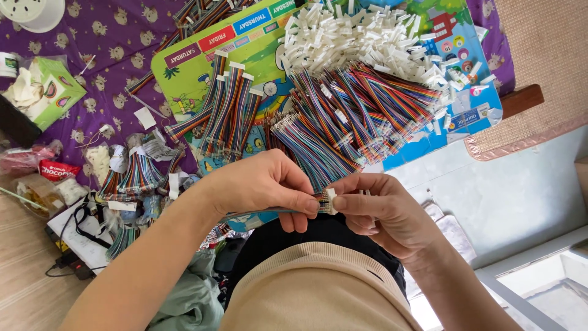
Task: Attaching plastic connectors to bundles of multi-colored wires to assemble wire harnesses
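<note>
My left hand point(263, 187) pinches a flat multicoloured ribbon cable point(269, 211) near its end, the cable trailing left under my palm. My right hand point(376, 208) grips a small white plastic connector point(331, 200) at that cable's tip, thumb and fingers closed on it. Both hands meet just above my lap. Beyond them lies a big heap of loose rainbow cables point(349, 116) with bare metal ends. A pile of white connectors point(361, 40) lies past that heap.
A colourful children's board point(202, 61) carries the cables, with finished cable bundles point(229, 110) at its left. A purple patterned cloth point(116, 43) holds a green tissue box point(52, 89), more bundles point(131, 175), snack wrappers and a white bowl point(37, 12). A woven mat point(545, 67) lies right.
</note>
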